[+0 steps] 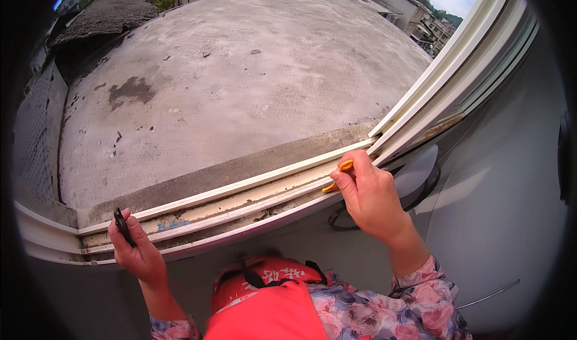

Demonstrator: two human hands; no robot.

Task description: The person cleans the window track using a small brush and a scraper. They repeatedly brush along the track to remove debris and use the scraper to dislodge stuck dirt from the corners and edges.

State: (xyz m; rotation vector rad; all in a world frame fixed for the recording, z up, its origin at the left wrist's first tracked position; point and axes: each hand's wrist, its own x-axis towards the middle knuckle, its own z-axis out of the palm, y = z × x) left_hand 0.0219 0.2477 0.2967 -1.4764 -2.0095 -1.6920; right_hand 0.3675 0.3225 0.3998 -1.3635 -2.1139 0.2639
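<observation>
My right hand grips a small orange-yellow plastic tool at the right part of the window track. Another bit of orange shows below my thumb, over the inner rail; the rest is hidden by my fingers. At the track's left end, my left hand holds a small black object between thumb and fingers, its exact kind unclear. Dark dirt lies in the inner groove of the track. Blue marks show in the outer groove near my left hand.
White sliding window frames rise at the right. Beyond the sill stretches a concrete roof with small debris. A tiled roof lies far left. Below the window's right end are a grey rounded object and a black loop.
</observation>
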